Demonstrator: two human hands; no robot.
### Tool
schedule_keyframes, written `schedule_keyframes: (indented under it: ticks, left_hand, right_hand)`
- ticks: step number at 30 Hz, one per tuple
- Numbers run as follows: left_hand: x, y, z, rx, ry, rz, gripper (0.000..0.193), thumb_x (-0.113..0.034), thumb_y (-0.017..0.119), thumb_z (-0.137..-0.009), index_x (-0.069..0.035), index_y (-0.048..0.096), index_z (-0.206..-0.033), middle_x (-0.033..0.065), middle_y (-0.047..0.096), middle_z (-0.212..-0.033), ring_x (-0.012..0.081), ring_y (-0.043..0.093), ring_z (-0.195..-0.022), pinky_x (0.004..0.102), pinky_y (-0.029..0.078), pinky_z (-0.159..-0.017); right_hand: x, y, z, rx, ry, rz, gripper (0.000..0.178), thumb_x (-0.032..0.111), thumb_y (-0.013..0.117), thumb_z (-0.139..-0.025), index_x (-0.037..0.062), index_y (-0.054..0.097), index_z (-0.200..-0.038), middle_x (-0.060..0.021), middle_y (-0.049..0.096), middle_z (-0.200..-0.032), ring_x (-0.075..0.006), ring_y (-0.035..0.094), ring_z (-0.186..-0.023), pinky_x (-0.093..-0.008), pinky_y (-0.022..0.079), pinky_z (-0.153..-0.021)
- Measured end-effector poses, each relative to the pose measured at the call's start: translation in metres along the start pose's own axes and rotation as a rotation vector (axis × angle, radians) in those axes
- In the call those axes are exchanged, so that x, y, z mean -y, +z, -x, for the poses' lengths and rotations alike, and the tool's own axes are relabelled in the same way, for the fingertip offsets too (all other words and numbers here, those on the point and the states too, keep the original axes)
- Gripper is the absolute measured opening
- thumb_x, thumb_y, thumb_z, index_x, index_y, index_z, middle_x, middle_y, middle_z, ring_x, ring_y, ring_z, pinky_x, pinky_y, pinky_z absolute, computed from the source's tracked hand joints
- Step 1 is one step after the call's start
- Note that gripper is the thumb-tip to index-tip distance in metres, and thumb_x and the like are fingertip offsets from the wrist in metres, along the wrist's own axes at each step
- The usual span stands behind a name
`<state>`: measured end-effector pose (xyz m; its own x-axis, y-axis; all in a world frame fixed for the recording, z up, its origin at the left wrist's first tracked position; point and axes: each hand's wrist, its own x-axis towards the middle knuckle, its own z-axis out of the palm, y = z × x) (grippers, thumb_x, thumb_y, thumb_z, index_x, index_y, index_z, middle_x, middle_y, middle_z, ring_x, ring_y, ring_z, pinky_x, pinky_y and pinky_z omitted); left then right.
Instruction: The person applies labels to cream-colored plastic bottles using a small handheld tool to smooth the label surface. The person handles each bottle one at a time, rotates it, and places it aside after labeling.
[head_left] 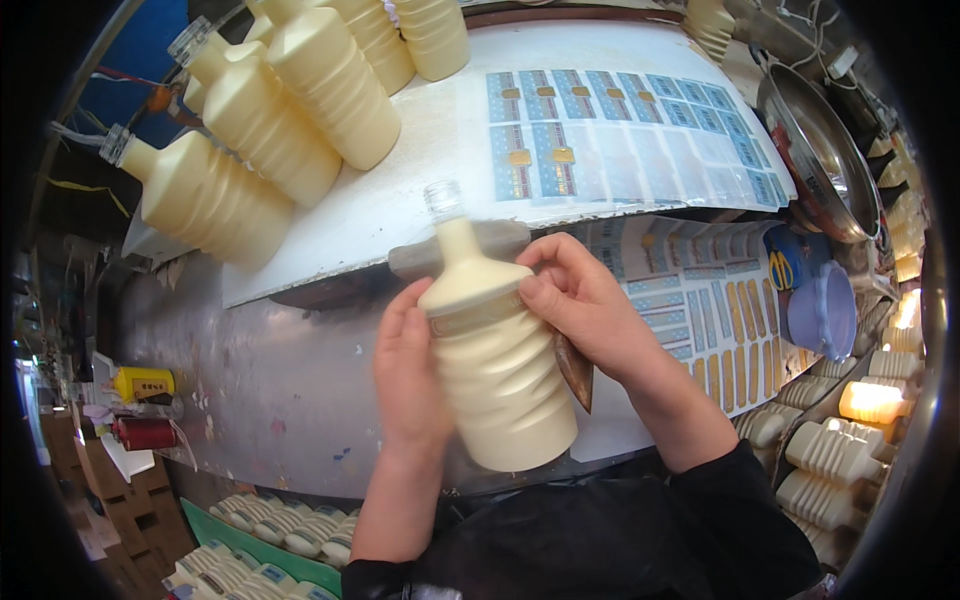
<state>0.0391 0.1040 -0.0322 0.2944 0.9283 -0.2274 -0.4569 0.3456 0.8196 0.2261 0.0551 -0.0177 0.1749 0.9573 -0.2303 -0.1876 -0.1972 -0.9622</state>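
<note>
A cream plastic bottle [500,390] with a ribbed body and a clear threaded mouth leans slightly in front of me, between both hands. Around its shoulder runs a thin greyish band [480,308]. My left hand [408,370] presses against the bottle's left side, fingertips at the band; it is slightly blurred. With thumb and bent fingers, my right hand [580,300] grips the right shoulder at the band's end. A brown pointed tool [573,374] sticks out below my right palm; its upper part is hidden. Behind the bottle's neck lies a grey rounded pad [410,260].
Several cream bottles [330,85] stand on the raised white board [440,140] at far left. Sticker sheets [555,130] lie on it, others [700,310] below. At right are a metal pan [825,150], scissors [780,268] and a purple basin [822,312]. More bottles [835,460] fill the lower right.
</note>
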Motion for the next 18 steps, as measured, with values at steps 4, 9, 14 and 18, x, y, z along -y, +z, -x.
schedule_keyframes:
  ticks: [4,9,14,18]
  left_hand:
    - [0.006,-0.006,-0.004,-0.022,0.012,-0.036,0.032,-0.021,0.047,-0.111,0.001,0.053,-0.132,0.0147,0.068,-0.12,0.0195,0.069,-0.106,0.035,0.058,-0.094]
    - [0.008,-0.007,-0.005,-0.011,0.019,-0.001,0.03,-0.021,0.05,-0.11,0.001,0.055,-0.128,0.0135,0.069,-0.117,0.0188,0.07,-0.103,0.034,0.059,-0.091]
    - [0.009,-0.007,-0.007,-0.053,0.028,-0.06,0.031,-0.024,0.051,-0.11,0.001,0.056,-0.127,0.0132,0.069,-0.116,0.0186,0.07,-0.102,0.0339,0.059,-0.091]
    - [0.009,-0.007,-0.007,-0.031,0.036,-0.073,0.032,-0.026,0.05,-0.11,0.0,0.056,-0.127,0.0131,0.068,-0.117,0.0187,0.069,-0.103,0.0341,0.059,-0.091]
  right_hand:
    - [-0.001,0.0,0.0,-0.001,0.013,0.037,0.03,0.025,0.069,-0.099,0.0061,0.057,-0.119,-0.0048,0.067,-0.088,-0.0091,0.062,-0.082,-0.0243,0.049,-0.073]
    - [-0.008,0.0,-0.001,-0.002,-0.007,-0.057,0.03,0.024,0.07,-0.098,0.0064,0.058,-0.118,-0.0033,0.067,-0.086,-0.0073,0.061,-0.081,-0.0227,0.048,-0.071]
    - [-0.009,0.001,0.0,0.002,-0.011,-0.066,0.03,0.024,0.071,-0.098,0.0068,0.058,-0.118,-0.003,0.067,-0.087,-0.0074,0.061,-0.081,-0.0228,0.048,-0.072]
    - [-0.007,0.0,-0.001,0.019,-0.015,-0.047,0.028,0.022,0.068,-0.101,0.0062,0.054,-0.119,0.0007,0.063,-0.087,-0.0038,0.058,-0.079,-0.0198,0.047,-0.07]
